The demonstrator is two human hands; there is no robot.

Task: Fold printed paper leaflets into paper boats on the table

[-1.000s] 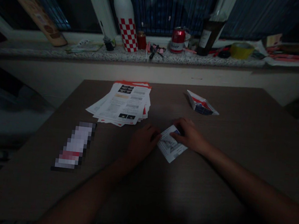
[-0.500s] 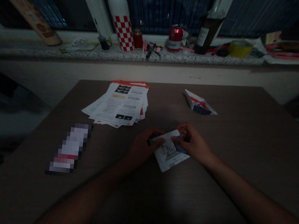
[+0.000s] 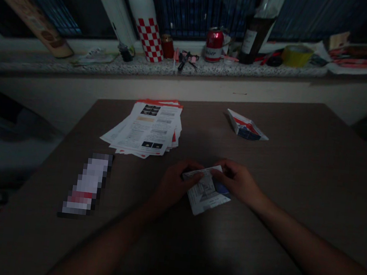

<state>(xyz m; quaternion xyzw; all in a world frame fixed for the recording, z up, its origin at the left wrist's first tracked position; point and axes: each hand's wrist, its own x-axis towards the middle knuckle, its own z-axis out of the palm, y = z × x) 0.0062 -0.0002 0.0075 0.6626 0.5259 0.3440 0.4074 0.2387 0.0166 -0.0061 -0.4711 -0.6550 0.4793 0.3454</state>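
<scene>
A folded sheet of printed paper, white with a blue patch, is held just over the table between both hands. My left hand pinches its left upper edge, thumb on top and fingers behind. On the right side, my right hand grips the same paper with the thumb across its face; some of its fingertips are hidden behind the sheet. Farther back on the right rests a folded paper boat in white, red and blue. To the left lies a fanned stack of printed sheets.
A phone with a blurred-out screen lies at the left of the brown table. Behind it runs a stone windowsill bearing a checkered bottle, a red can, a dark bottle and yellow tape.
The folded paper has turned slightly and its bottom corner has shifted a little down and left. My right hand has moved slightly down, its fingers curled closer to the paper.
</scene>
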